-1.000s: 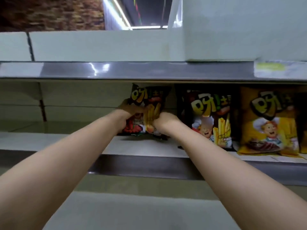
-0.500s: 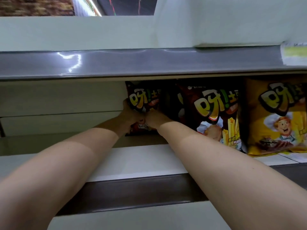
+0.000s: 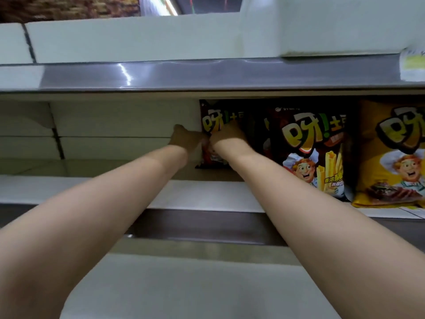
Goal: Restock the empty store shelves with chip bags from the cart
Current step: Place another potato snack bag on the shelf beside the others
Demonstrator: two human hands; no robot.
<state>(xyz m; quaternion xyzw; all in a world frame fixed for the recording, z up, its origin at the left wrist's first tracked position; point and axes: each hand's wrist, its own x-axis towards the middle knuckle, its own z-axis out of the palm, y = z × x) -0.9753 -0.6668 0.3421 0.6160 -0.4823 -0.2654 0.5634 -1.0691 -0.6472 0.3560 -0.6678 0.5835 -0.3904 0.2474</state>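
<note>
Chip bag (image 3: 212, 119) stands deep on the shelf (image 3: 207, 192), gripped by left hand (image 3: 189, 142) and right hand (image 3: 228, 137).

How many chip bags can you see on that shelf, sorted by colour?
Dark brown bags: 2, the held bag and the front bag
Yellow bags: 1, the yellow bag
Total: 3 plainly seen; others may hide behind.
</note>
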